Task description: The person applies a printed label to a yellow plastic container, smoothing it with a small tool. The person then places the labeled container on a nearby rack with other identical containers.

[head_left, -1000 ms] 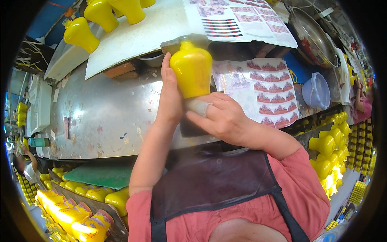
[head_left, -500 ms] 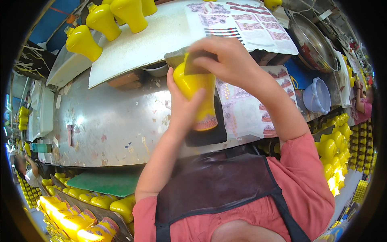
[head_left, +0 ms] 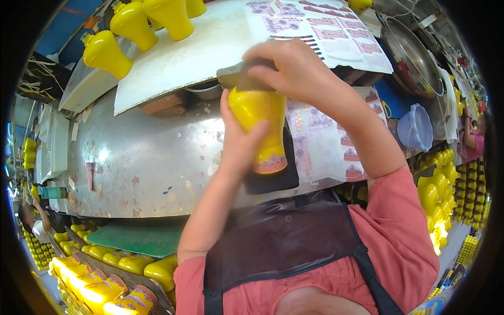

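Metal table [head_left: 131, 163]; left fingers [head_left: 225, 107] clasp a yellow bottle [head_left: 272, 114]; right fingers [head_left: 270, 49] a dark piece [head_left: 250, 82].

We are seeing a bottle [head_left: 266, 123] in glossy yellow, and around its foot a band [head_left: 272, 165] is showing a pink and purple pattern. The near sheet [head_left: 321, 167] is bearing reddish-pink figures on white; the far sheet [head_left: 341, 52] is also showing dark and red stripes. We are wearing a dark brown apron [head_left: 283, 244] and a coral-pink shirt [head_left: 401, 226]. The pad [head_left: 278, 181] is looking black, the bucket [head_left: 413, 131] pale lilac-blue, the board [head_left: 139, 236] green.
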